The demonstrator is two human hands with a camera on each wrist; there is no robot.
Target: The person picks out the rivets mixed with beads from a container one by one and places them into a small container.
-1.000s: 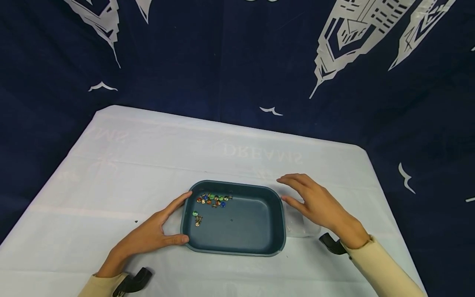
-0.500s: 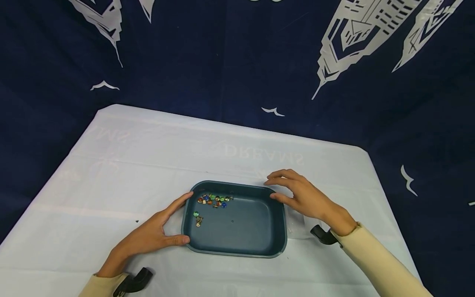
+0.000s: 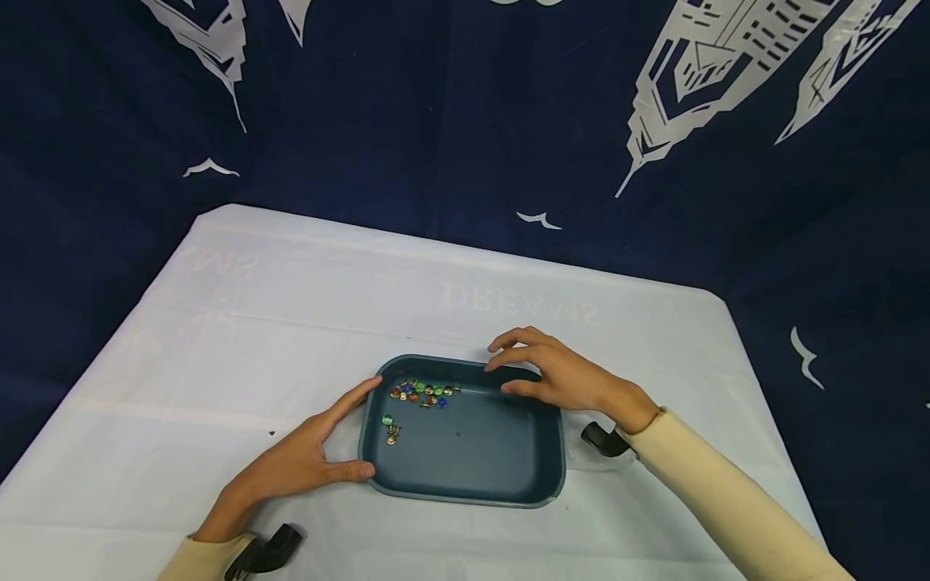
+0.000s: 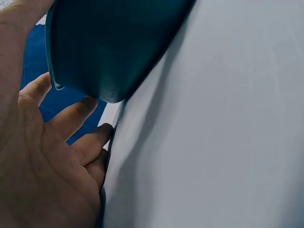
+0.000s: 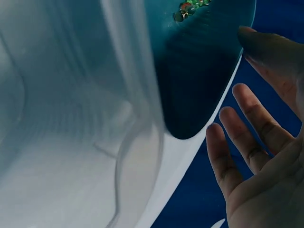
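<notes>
A dark teal plastic tray [image 3: 479, 452] lies on the white-covered table. In its back left part sits a cluster of tiny studs [image 3: 429, 390], with shiny red, green, blue and gold heads. A smaller group of studs [image 3: 392, 440] lies nearer the left wall. My left hand [image 3: 298, 456] touches the tray's left end, thumb at the front corner and forefinger at the back one. In the left wrist view its fingertips [image 4: 89, 103] are at the outer wall. Over the tray's back right rim is my right hand [image 3: 567, 375], fingers loosely bent, holding nothing.
A clear plastic container [image 5: 137, 175] stands right of the tray, partly behind the right forearm in the head view. One dark speck [image 3: 272, 432] lies on the tablecloth [image 3: 182, 371] to the left. Dark blue printed cloth [image 3: 436, 121] hangs behind the table.
My right hand has moved left, from beside the tray's right end to over its back right rim. The left hand, tray and studs stay in place.
</notes>
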